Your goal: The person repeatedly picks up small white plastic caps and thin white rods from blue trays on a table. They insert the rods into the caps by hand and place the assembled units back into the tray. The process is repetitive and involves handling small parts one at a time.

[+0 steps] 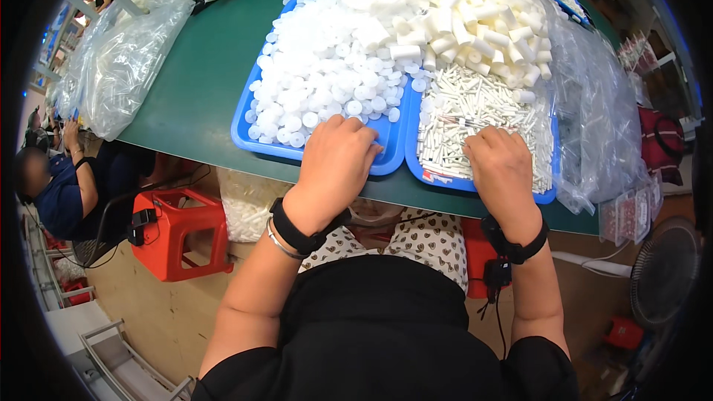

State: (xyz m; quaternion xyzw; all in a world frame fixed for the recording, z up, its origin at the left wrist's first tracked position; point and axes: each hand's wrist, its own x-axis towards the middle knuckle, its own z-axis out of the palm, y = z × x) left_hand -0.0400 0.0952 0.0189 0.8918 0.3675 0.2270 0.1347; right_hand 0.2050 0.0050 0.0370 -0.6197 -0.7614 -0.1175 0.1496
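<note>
My left hand (336, 157) is over the front edge of the left blue tray (249, 130), its fingers curled with the tips close together. Beside its fingertips lies a heap of small translucent white plastic discs (327, 78). My right hand (503, 167) rests at the front of the right blue tray (546, 195), its fingers bent down into thin white rod-like pieces (453, 115). Whatever either hand pinches is hidden or too small to name. Thicker cream-white foam-like cylinders (483, 30) lie behind the rods, spilling from a clear bag.
Both trays sit on a green table (200, 82). Clear plastic bags (122, 67) hang at its left, and another plastic sheet (594, 119) drapes at the right. A red stool (182, 234) stands left, near a seated person (63, 193). A fan (665, 271) is at the right.
</note>
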